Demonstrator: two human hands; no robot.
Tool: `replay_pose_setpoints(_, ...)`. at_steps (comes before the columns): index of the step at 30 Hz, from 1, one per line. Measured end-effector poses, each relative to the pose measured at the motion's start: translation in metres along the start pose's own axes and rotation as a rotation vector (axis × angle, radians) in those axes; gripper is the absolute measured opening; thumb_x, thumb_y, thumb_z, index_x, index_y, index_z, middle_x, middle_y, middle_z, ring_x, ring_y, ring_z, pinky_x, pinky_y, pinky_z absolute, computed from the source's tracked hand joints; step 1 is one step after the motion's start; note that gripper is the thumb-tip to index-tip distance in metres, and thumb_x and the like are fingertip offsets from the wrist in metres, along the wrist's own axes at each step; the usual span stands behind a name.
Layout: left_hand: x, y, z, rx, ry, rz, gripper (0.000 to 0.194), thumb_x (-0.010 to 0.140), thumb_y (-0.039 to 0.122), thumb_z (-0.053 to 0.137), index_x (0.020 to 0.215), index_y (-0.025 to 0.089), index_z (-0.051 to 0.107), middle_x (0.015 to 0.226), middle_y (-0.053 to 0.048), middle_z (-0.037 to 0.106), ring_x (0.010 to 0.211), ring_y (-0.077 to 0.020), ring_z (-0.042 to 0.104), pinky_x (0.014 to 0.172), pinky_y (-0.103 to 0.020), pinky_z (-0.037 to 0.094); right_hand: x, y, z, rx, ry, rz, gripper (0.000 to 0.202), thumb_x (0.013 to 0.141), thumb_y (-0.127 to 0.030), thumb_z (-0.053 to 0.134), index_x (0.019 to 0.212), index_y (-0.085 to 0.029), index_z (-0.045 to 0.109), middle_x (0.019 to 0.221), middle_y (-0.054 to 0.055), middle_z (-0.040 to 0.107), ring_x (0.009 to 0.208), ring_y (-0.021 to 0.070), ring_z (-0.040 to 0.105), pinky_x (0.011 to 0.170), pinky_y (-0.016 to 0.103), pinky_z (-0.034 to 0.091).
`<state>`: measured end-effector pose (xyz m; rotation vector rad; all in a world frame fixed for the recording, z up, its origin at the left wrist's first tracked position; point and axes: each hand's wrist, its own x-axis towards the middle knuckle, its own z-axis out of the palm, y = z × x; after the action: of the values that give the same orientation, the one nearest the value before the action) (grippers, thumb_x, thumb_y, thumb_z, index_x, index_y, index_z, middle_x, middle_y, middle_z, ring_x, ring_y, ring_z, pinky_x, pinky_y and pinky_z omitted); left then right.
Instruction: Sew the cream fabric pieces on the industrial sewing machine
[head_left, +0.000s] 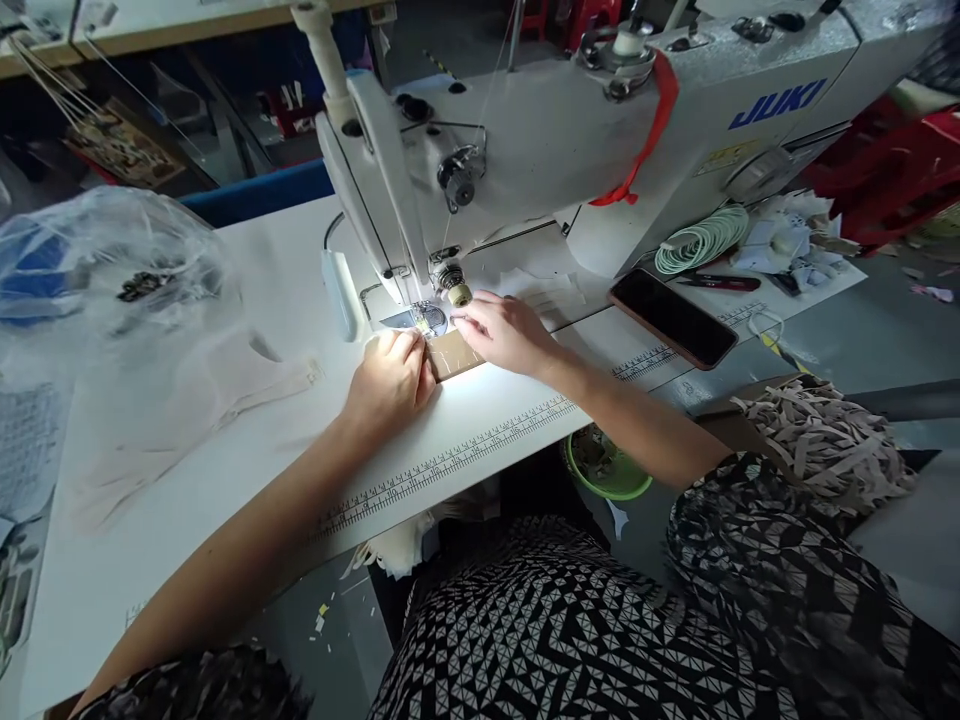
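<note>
Under the lit needle area of a white sewing machine (pixel 525 160), both my hands work close to the presser foot (pixel 427 318). My left hand (pixel 391 372) has its fingers curled together just left of the foot, with a bit of pale fabric (pixel 379 333) showing at the fingertips. To the right of the foot, my right hand (pixel 510 335) pinches thumb and fingers together; whatever lies between them is too small to make out. A brown flat plate (pixel 454 356) lies on the machine bed between the hands.
A phone (pixel 675 316), a coil of pale green cord (pixel 703 240) and fabric scraps (pixel 787 235) lie to the right. Pale cut fabric (pixel 202 400) and a clear plastic bag (pixel 120 280) are left. A printed ruler (pixel 465 448) runs along the table's front; a green basket (pixel 607 475) stands below.
</note>
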<state>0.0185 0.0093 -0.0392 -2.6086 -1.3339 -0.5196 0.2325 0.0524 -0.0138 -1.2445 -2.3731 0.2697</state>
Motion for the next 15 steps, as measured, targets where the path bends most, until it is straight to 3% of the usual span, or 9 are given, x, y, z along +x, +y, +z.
replay_pose_setpoints(6,0.000,-0.002,0.003,-0.067,-0.027,-0.032,0.035,0.098,0.028,0.038,0.115,0.016,0.066,0.109,-0.016,0.069,0.102,-0.0333,0.063,0.089,-0.048,0.052,0.021,-0.001,-0.005,0.074,-0.022,0.127,0.022,0.106,-0.029,0.054,0.100,-0.014,0.069,0.092,0.008,0.073,0.079,0.0179,0.060,0.068,0.028,0.034)
replay_pose_setpoints(11,-0.001,-0.003,0.004,-0.059,-0.021,-0.017,0.035,0.099,0.029,0.036,0.114,0.017,0.065,0.108,-0.017,0.068,0.101,-0.0348,0.063,0.088,-0.051,0.053,0.026,0.002,0.003,0.108,0.014,0.124,0.027,0.108,-0.025,0.050,0.090,-0.015,0.067,0.083,0.005,0.072,0.070,0.0145,0.059,0.068,0.026,0.036)
replay_pose_setpoints(15,-0.001,-0.003,0.003,-0.079,-0.016,-0.007,0.031,0.099,0.028,0.037,0.115,0.018,0.063,0.108,-0.016,0.068,0.103,-0.0337,0.062,0.089,-0.050,0.053,0.023,0.003,0.005,0.050,0.040,0.142,0.031,0.110,-0.034,0.049,0.090,-0.017,0.067,0.084,0.005,0.073,0.071,0.0149,0.060,0.066,0.026,0.033)
